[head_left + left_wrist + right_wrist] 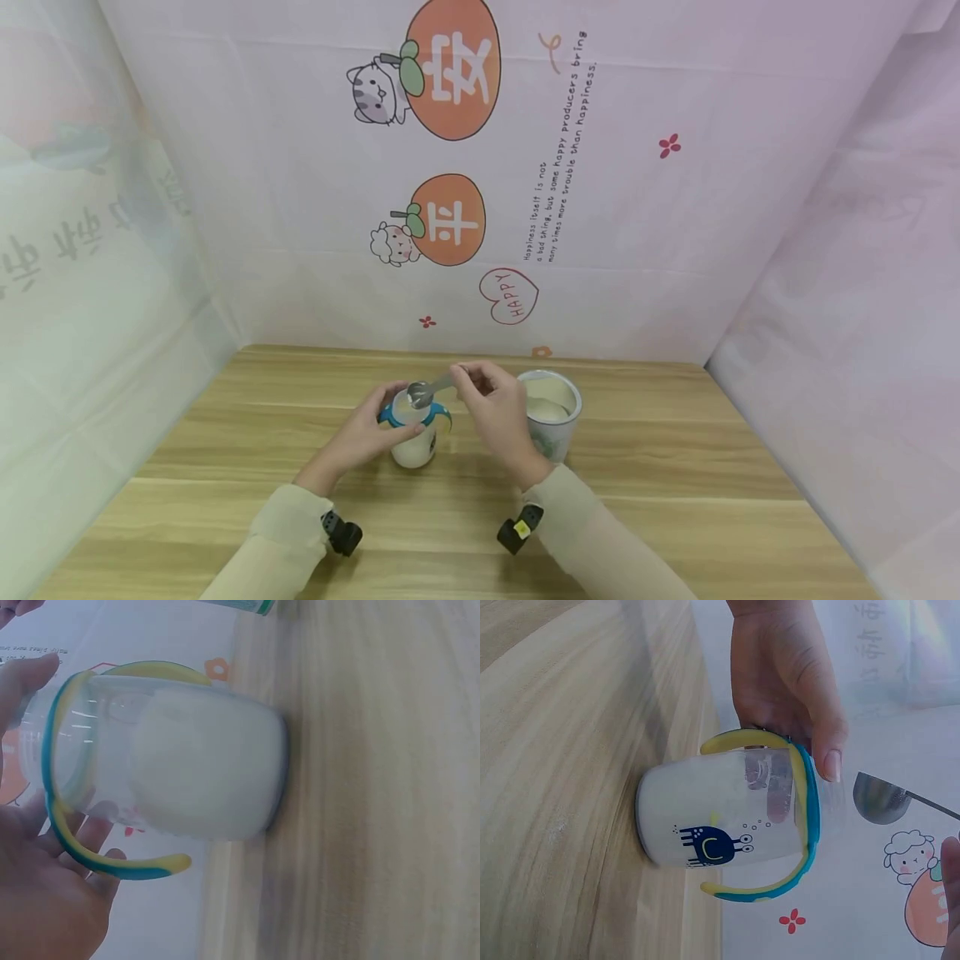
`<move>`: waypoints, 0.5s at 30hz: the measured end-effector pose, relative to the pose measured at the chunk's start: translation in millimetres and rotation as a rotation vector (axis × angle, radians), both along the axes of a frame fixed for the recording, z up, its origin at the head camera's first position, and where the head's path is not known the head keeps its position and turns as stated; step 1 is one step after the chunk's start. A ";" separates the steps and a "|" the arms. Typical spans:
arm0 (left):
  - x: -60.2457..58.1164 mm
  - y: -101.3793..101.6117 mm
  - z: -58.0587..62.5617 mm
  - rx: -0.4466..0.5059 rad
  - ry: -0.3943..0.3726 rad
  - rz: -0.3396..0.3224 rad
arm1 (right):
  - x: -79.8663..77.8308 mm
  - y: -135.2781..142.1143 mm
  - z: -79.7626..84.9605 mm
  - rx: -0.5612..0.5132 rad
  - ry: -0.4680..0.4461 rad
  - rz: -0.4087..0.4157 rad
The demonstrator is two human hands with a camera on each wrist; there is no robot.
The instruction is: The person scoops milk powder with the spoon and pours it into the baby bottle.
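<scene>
My left hand point(366, 435) grips a clear baby bottle point(413, 454) around its neck, just by the blue-and-yellow handle ring point(810, 817). The bottle stands upright and uncapped on the table, whitish contents filling its lower part; a dark blue cartoon creature point(712, 846) is printed on its side. Between thumb and fingers, my right hand point(501, 412) pinches the handle of a metal measuring spoon point(422, 395). The spoon's round bowl point(880, 799) is over the bottle's mouth, its inside hidden in the right wrist view.
Right behind my right hand stands a white canister point(555, 435), lidless, with pale powder point(546, 410) inside. The wood-grain table point(660, 500) meets printed white cloth point(615, 308) at the back and plain-looking cloth walls on both sides.
</scene>
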State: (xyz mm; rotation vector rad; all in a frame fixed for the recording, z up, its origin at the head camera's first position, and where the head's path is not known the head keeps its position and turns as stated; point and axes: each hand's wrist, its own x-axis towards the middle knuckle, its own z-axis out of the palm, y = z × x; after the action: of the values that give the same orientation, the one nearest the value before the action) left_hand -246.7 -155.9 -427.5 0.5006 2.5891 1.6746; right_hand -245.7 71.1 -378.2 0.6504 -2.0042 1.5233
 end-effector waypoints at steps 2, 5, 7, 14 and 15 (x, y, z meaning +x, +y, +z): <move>-0.2 0.9 2.8 0.008 0.016 0.001 | -0.4 2.2 2.2 0.003 0.013 -0.002; 0.1 2.0 7.4 0.026 0.037 -0.008 | -0.4 6.7 6.7 0.006 0.035 -0.001; 0.5 2.6 9.9 0.030 0.044 -0.005 | -0.1 10.2 10.1 0.002 0.039 -0.002; 1.8 5.4 17.8 0.024 0.085 -0.001 | 10.0 22.1 30.3 -0.010 0.039 -0.057; 2.1 6.2 19.2 0.026 0.092 -0.004 | 12.0 24.0 33.2 -0.010 0.044 -0.061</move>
State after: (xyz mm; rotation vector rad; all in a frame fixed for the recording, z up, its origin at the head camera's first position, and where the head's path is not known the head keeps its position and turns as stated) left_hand -244.6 -149.8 -408.2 0.5973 2.6295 1.7264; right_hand -233.7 95.1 -345.0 0.6080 -1.9644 1.4697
